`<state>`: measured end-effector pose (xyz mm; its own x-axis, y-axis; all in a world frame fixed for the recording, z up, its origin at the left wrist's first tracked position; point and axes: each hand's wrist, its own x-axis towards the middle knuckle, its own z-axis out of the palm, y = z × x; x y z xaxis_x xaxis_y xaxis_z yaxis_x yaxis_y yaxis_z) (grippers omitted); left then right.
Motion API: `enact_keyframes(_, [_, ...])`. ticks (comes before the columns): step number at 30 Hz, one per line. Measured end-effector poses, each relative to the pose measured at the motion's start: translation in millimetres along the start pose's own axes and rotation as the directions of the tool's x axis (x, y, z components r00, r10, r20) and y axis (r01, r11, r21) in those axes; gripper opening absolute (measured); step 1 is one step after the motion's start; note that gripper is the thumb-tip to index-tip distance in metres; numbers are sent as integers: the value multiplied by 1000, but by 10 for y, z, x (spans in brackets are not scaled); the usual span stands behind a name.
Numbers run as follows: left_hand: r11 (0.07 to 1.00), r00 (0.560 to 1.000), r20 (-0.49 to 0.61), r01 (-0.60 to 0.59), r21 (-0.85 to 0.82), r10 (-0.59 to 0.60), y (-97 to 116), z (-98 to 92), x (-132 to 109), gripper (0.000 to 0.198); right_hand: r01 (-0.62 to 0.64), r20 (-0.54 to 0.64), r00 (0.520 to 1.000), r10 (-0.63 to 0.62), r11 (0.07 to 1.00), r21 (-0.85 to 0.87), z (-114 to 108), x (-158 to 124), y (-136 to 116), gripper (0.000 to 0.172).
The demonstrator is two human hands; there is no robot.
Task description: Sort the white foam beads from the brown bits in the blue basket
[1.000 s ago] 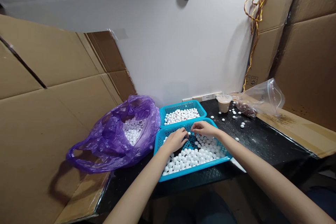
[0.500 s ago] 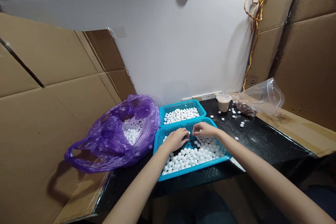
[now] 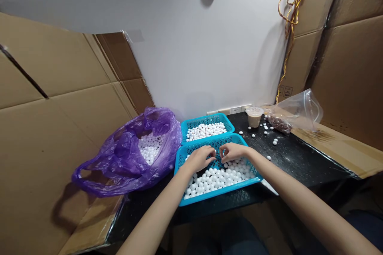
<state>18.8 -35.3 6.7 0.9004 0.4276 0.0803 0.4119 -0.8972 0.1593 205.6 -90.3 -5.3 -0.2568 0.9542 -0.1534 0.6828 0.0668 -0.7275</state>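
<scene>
- My left hand [image 3: 201, 158] and right hand [image 3: 233, 152] are both pinched narrow, fingertips almost meeting above the middle of the front blue mesh basket [image 3: 221, 193]. I can't tell whether either holds a ball.
- The white foam balls [image 3: 214, 180] lie mostly toward me from the hands, heaped along the basket's near side. Bare mesh shows under the hands.
- My left hand is nearer the purple plastic bag [image 3: 161, 124], which holds more balls.
- A second blue basket [image 3: 203, 118], also holding balls, touches the front one's far rim.
- Stray balls [image 3: 274, 142] dot the black surface [image 3: 302, 163] to my right.
</scene>
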Motion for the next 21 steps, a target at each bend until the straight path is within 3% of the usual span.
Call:
enact_keyframes(5, [1000,1000,5,10,-20,-10,-9,-14,-3,12,-5,81,997,-1,997,72,4,-13,5,3])
enact_keyframes(15, [998,1000,17,24,-54,-23,-13,-8,-1,13,-23,213,977,-14,985,173,13,-3,62,5])
enact_keyframes(21, [998,999,23,27,-60,-26,12,-38,-11,13,17,206,977,-55,983,183,11,1,88,8])
